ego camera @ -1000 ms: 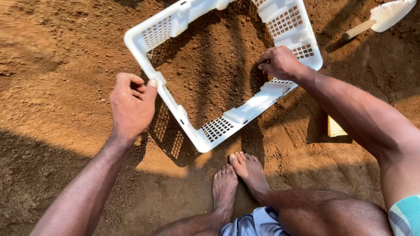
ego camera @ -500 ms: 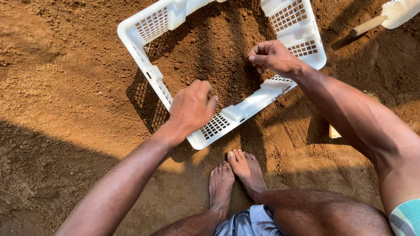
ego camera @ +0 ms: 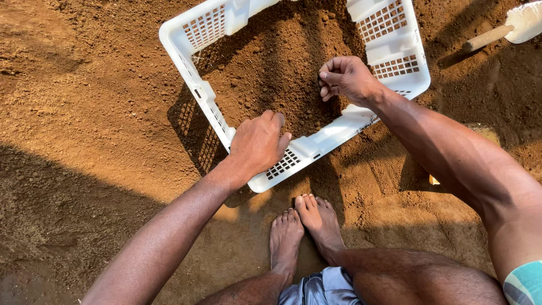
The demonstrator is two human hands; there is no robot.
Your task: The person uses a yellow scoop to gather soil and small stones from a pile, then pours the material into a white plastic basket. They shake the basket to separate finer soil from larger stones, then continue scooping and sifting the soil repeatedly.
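While the person is squatting barefoot on loose brown soil, the left hand (ego camera: 257,144) is resting over the near corner of a white plastic crate (ego camera: 199,93), its fingers curled down over the rim and pressing on it, so the hand is closing on the crate's edge rather than lying flat. Just beyond those fingers, inside the crate, a mound of crumbly earth (ego camera: 276,62) is filling the frame's middle. The right hand (ego camera: 345,78) is hovering over that earth, across from the left hand and just inside the crate's right wall; its fingers are bunching together, loosely curled, and whether it is pinching any soil I cannot tell. The crate is sitting tilted on the ground, its slotted walls throwing a grid of shadow to the left of the left wrist. Below both forearms, the person's two bare feet (ego camera: 302,229) are lying crossed. Well beyond the right hand, a wooden-handled tool (ego camera: 497,33) is lying on the dirt.
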